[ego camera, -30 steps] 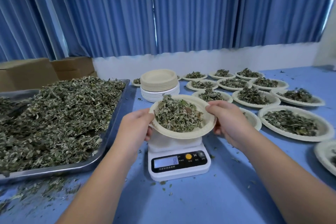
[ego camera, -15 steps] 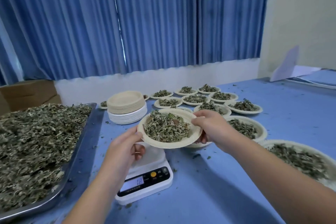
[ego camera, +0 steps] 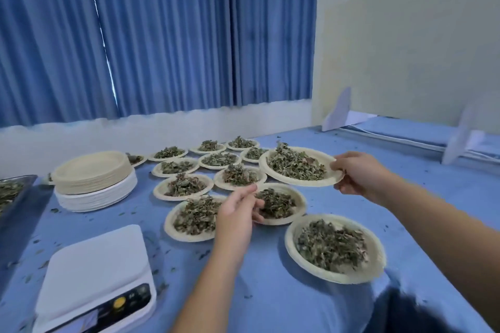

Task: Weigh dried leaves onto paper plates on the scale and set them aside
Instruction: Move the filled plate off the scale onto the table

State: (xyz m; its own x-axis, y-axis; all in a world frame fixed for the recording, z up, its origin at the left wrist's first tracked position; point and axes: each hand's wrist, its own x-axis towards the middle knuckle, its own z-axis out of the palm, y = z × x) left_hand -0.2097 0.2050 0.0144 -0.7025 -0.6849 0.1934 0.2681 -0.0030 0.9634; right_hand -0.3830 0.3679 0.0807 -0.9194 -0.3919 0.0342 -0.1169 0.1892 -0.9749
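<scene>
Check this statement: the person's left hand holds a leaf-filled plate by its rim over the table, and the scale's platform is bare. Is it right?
Wrong hand. In the head view, the right hand grips the leaf-filled plate by its rim over the table; the left hand holds nothing. The platform of the scale is bare, as stated.

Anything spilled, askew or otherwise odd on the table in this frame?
Only crumbs: loose leaf bits litter the blue tablecloth, mostly between the scale and the filled plates. No plate looks tipped or damaged; the carried plate, held by the right hand, is roughly level.
</scene>
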